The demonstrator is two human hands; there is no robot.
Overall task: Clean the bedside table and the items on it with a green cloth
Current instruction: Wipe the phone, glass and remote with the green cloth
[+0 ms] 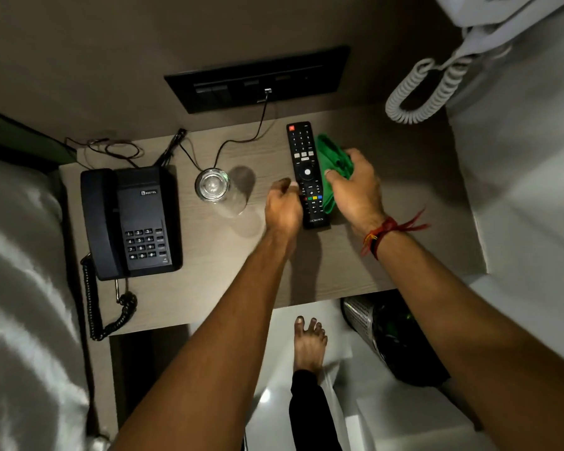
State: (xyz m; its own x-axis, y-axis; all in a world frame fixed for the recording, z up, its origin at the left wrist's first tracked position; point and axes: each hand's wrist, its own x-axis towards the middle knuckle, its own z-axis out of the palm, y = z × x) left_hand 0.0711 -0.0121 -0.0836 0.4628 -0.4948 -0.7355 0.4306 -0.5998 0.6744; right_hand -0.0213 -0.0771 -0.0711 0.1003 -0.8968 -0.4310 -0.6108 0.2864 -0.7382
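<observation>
Dim room, grey-brown wall behind. A pale wood-grain bedside table (pixel 215 255) stood between a white-sheeted bed (pixel 20 271) on the left and a white surface on the right. A black switch panel (pixel 258 78) was set in the wall at the far edge, with a thin cable (pixel 241 139) running from it down onto the tabletop.

On the table, left part: a black corded telephone (pixel 131 219), handset on its cradle, coiled cord hanging off the near edge. Just right of it stood a clear drinking glass (pixel 214 187), upright. A black remote control (pixel 306 174) lay flat right of centre, buttons up, long axis running near to far.

The left hand (pixel 282 206) was loosely curled, fingertips touching the left edge of the remote near its lower half; whether it actually gripped the remote could not be told. The right hand (pixel 355 187) was clenched around a bunched green cloth (pixel 334 157), which lay against the right side of the remote, on the tabletop. Red thread bands (pixel 385 236) circled the right wrist.

Below the table's near edge: a bare foot (pixel 308 343) on pale floor and a perforated metal bin (pixel 372 320) to the right. A white coiled cord (pixel 427 89) hung at the far right.
</observation>
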